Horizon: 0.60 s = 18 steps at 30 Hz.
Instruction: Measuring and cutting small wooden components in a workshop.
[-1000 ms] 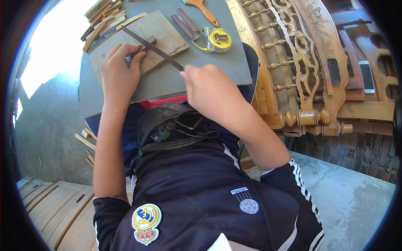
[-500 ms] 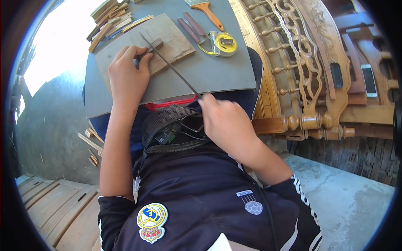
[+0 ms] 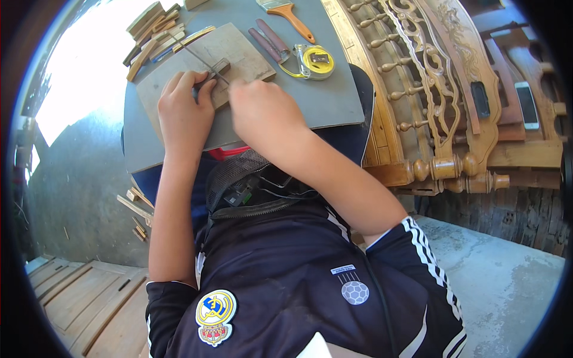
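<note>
My left hand is closed, thumb and fingers pinching a small wooden piece down on a flat wooden block. Across that piece slants a long, thin, dark file, its tip pointing to the far left. The closed fingers of my right hand grip the file's near end, which they cover. Both hands are close together over the grey board on my lap.
Wood strips lie piled at the board's far left. Pliers, a yellow tape measure and a paintbrush lie on its far right. Carved wooden furniture stands to the right, with a white phone on it.
My right hand has pushed the file forward and left, coming up close to my left hand. The file's tip now reaches toward the wood strips. My left hand still holds the small wooden piece.
</note>
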Motion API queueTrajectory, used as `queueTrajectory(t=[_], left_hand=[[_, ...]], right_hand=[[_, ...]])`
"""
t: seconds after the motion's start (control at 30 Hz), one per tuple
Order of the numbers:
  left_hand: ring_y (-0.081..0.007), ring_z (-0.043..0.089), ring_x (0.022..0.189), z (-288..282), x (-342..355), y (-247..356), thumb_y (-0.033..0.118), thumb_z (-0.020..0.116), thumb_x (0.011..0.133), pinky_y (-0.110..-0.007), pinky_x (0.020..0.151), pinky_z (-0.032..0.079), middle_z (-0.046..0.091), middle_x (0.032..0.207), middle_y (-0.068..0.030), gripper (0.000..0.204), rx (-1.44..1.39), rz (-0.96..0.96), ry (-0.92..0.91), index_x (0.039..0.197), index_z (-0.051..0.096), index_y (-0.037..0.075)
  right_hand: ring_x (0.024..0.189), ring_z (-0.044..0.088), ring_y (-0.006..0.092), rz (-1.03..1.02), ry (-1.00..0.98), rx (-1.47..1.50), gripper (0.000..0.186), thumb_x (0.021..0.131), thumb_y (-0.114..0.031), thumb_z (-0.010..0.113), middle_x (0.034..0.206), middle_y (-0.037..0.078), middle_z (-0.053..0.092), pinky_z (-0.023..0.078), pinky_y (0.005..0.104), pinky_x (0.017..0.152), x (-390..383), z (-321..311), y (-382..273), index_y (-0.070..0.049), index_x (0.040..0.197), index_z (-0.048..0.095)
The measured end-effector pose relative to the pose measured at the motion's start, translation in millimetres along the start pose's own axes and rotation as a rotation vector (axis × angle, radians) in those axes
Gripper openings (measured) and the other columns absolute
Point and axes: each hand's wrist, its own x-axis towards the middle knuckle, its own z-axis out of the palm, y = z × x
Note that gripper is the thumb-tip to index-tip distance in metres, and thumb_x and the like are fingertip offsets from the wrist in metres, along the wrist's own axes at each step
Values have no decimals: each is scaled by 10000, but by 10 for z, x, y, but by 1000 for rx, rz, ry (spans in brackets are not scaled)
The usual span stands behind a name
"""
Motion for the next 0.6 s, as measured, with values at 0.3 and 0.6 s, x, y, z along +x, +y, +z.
queueTrajectory(t=[0.3,0.6], left_hand=[[-342,720,879,-46,19,-67,105,770,864,-388,808,545,737,953,-161,154,-24,-6,-45,977,738,5],[-360,700,875,-83,85,-70,113,773,862,-407,788,536,729,946,-169,161,-44,-14,-40,957,729,-8]], right_hand=[[658,708,425,126,-174,-65,73,918,-47,575,678,234,671,589,487,593,-1193,-491,94,24,921,556],[713,681,475,111,-148,-22,178,989,-149,595,728,264,671,560,541,669,-881,-660,281,26,986,627]])
